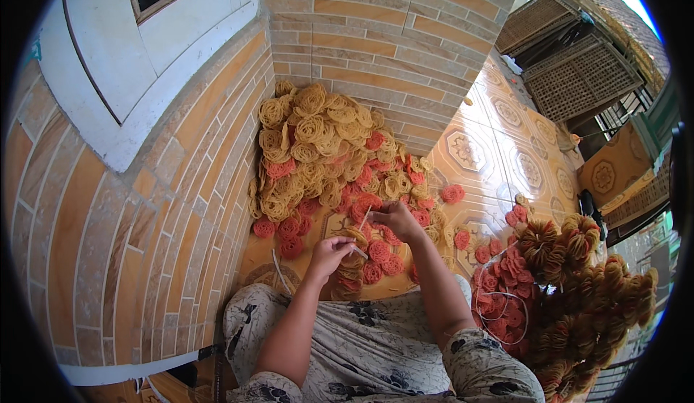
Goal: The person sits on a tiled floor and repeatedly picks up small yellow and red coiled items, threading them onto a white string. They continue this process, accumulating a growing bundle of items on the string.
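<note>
My left hand (pixel 332 257) is closed around a small tan lacy disc (pixel 355 235) and a pale strip (pixel 359 252) that sticks out past its fingers. Just right of it and a little farther away, my right hand (pixel 397 220) pinches near a thin pale strand (pixel 365 219) that rises from the tan disc. The fingertips partly hide how strand and disc join. Beneath both hands lie loose coral-red lacy rosettes (pixel 379 252). Beyond them, a large heap of tan rosettes (pixel 318 139) with some red ones mixed in leans into the wall corner.
To my right are a pile of red rosettes (pixel 510 276) with a white cord (pixel 522 303) looped over it, and thick strung bunches of brown-green rosettes (pixel 578 316). Brick-patterned walls (pixel 390 49) meet behind the heap. Woven panels (pixel 582 78) stand at the far right.
</note>
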The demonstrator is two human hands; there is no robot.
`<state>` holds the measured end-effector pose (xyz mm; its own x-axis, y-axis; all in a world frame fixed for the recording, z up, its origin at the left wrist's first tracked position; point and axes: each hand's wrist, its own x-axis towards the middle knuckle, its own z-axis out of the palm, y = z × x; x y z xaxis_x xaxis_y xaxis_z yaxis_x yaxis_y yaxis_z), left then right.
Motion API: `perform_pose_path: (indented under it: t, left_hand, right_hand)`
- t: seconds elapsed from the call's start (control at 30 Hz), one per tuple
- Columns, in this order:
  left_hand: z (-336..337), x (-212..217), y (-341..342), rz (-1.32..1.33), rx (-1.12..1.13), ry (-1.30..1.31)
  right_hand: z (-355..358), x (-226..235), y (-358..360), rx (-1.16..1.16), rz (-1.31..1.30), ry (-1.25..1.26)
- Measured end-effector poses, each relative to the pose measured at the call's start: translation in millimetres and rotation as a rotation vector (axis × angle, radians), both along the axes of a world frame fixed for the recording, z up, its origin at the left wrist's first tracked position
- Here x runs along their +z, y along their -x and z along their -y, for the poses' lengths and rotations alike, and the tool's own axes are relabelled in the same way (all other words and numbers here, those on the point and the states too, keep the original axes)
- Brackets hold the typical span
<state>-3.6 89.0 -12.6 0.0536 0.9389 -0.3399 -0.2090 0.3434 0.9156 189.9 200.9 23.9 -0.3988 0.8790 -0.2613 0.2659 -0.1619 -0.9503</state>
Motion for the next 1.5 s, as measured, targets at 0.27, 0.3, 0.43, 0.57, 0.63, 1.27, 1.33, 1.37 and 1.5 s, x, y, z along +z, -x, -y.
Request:
perform_pose_path:
  t: [0.27,0.3,0.43,0.57,0.63,1.27,1.33,1.37,1.5]
  left_hand:
    - [2,3,2,0.266,-0.027,0.093]
    - [2,2,2,0.277,-0.026,0.100]
    - [2,-5,-3,0.220,0.036,0.075]
    - [-1,-8,0,0.049,0.145,-0.040]
    - [-2,-8,4,-0.085,0.136,-0.049]
    - [3,-5,-8,-0.201,-0.126,-0.065]
    - [3,-4,-9,-0.217,-0.122,-0.104]
    - [4,-4,-9,-0.214,-0.122,-0.106]
    - [3,-5,-8,-0.239,-0.114,-0.099]
  right_hand:
    - [10,8,4,0.027,0.000,-0.211]
    - [12,7,6,0.110,0.028,-0.299]
    - [12,5,2,0.243,0.197,-0.494]
    - [-5,-6,-20,-0.099,0.450,-0.575]
    - [-9,-19,-31,-0.120,0.674,-0.618]
    - [-22,-39,-100,-0.193,0.732,-0.231]
    - [-17,-27,-88,-0.157,0.499,-0.128]
    - [-13,-21,-80,-0.145,0.382,-0.133]
    - [11,3,-52,-0.169,0.135,-0.118]
